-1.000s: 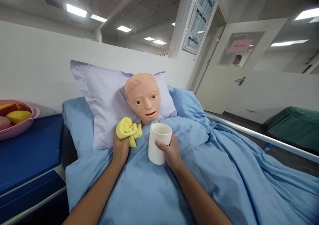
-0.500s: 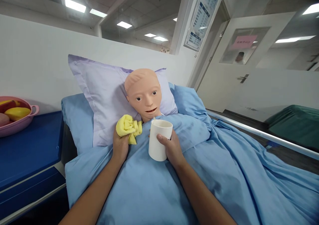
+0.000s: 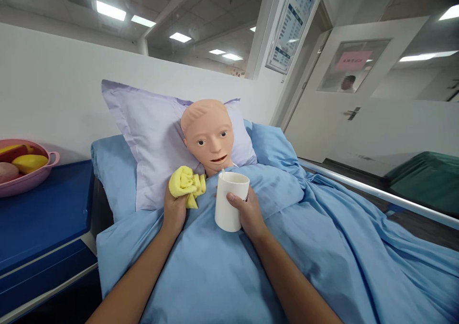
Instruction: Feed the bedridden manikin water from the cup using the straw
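A training manikin [image 3: 208, 133] lies with its head on a lilac pillow [image 3: 143, 137], covered to the neck by a blue quilt [image 3: 201, 266]. My right hand [image 3: 251, 214] is closed around a white mug [image 3: 227, 209], held upright just below the manikin's chin. From the mug's rim a thin, clear straw [image 3: 223, 167] rises toward the manikin's mouth; whether its tip touches the lips I cannot tell. My left hand [image 3: 174, 211] grips a bunched yellow cloth [image 3: 184, 185] beside the manikin's neck, and the cloth hides most of its fingers.
On the left, a pink basin [image 3: 28, 178] of fruit stands on a blue bedside cabinet [image 3: 68, 209]. A metal bed rail [image 3: 376, 192] runs along the right side. Beyond it are a white door [image 3: 322, 109] and a green-covered surface [image 3: 423, 180].
The whole view has shifted very slightly. Both hands, the mug and the cloth keep their places relative to the manikin.
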A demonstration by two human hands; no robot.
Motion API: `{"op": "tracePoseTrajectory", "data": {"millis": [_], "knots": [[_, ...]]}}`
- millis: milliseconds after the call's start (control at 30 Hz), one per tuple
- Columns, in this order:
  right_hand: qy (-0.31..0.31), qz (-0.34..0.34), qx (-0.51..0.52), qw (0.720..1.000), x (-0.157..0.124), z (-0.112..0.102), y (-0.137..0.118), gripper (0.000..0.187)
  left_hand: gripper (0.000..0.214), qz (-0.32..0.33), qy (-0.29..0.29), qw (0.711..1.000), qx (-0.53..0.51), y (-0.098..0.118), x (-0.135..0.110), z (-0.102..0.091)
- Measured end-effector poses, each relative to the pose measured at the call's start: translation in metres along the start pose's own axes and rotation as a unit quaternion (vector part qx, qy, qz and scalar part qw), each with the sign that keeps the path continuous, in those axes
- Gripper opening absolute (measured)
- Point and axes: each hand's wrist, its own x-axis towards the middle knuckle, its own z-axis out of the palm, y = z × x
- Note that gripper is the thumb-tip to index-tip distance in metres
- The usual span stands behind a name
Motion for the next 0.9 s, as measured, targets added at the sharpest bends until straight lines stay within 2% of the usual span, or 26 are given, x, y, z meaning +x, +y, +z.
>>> {"op": "tracePoseTrajectory", "data": {"millis": [900], "knots": [[-0.002,0.015,-0.007,1.000,-0.0004,-0.0003,-0.0007,0.057,0.053,-0.017,-0.005,1.000,-0.022,0.0049,-0.0010,0.0015]]}}
